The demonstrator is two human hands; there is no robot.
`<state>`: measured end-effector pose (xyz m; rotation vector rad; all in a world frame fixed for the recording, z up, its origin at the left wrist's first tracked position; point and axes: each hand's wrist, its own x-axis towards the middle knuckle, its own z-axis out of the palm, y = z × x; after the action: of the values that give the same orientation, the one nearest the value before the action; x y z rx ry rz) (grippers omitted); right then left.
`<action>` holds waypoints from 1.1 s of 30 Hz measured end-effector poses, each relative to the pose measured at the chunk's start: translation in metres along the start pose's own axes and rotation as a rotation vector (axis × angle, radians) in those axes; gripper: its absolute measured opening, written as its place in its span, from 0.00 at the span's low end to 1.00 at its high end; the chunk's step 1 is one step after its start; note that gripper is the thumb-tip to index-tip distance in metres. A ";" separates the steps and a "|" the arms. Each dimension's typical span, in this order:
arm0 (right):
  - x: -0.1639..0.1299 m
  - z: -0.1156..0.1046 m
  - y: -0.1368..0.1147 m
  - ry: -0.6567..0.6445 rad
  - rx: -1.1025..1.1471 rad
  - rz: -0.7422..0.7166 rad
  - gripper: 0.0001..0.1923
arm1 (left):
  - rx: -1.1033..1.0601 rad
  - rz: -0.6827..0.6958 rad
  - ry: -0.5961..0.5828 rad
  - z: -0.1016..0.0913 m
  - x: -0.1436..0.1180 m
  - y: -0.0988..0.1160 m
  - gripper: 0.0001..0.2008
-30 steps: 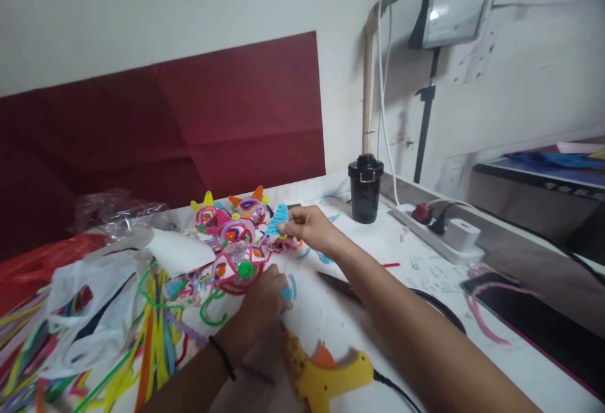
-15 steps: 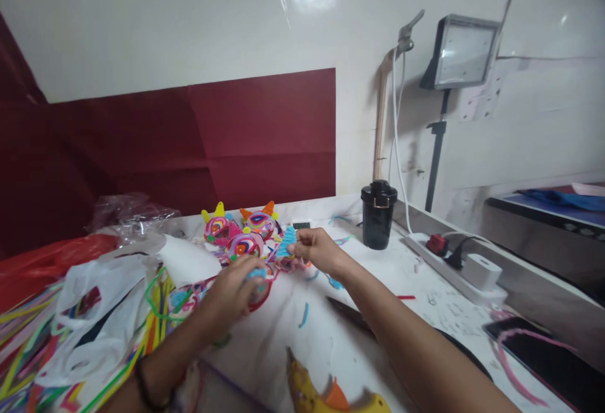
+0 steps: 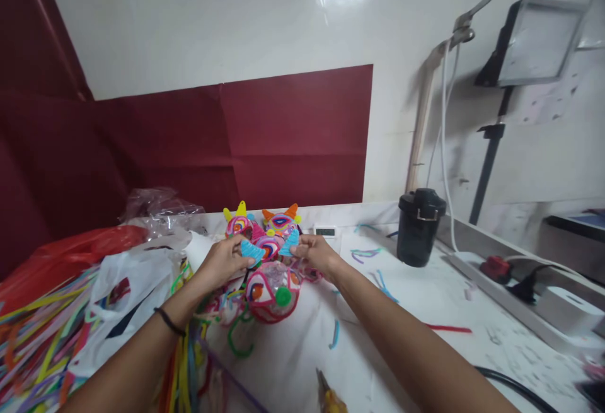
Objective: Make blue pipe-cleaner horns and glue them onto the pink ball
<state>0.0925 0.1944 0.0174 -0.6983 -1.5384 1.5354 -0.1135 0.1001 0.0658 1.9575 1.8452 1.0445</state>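
Note:
My left hand pinches a blue ear-shaped piece of pipe cleaner between thumb and fingers. A matching blue piece is held in my right hand. Both pieces are raised side by side over a round animal head with pink edging, orange eyes and a green nose, which lies on the white table. Behind it are similar heads, one with yellow ears and one with orange ears. Whether the blue pieces touch the head below cannot be made out.
Many coloured pipe cleaners and a white plastic bag lie at left. A yellow glue gun points up from the front edge. A black cup and a white power strip stand at right. Blue scraps are scattered about.
My left hand has risen away from the round head and turned its blue piece into view beside the other one. My view has swung left, and the green-nosed head is now uncovered.

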 end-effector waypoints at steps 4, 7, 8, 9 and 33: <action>0.002 0.004 0.008 -0.025 0.035 0.038 0.16 | 0.019 0.042 -0.001 0.006 0.002 -0.009 0.07; 0.001 0.005 0.009 -0.041 0.043 0.059 0.16 | 0.021 0.059 -0.005 0.008 0.003 -0.010 0.07; 0.000 0.005 0.009 -0.048 0.043 0.066 0.16 | 0.017 0.060 -0.008 0.008 0.003 -0.010 0.08; 0.000 0.005 0.010 -0.053 0.041 0.073 0.17 | 0.010 0.058 -0.012 0.008 0.003 -0.009 0.08; 0.005 -0.001 0.030 -0.067 -0.124 0.055 0.24 | -0.342 -0.103 -0.019 0.027 -0.011 -0.019 0.21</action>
<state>0.0854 0.2025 -0.0115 -0.7725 -1.6885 1.5268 -0.1101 0.1008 0.0312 1.6520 1.6119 1.2115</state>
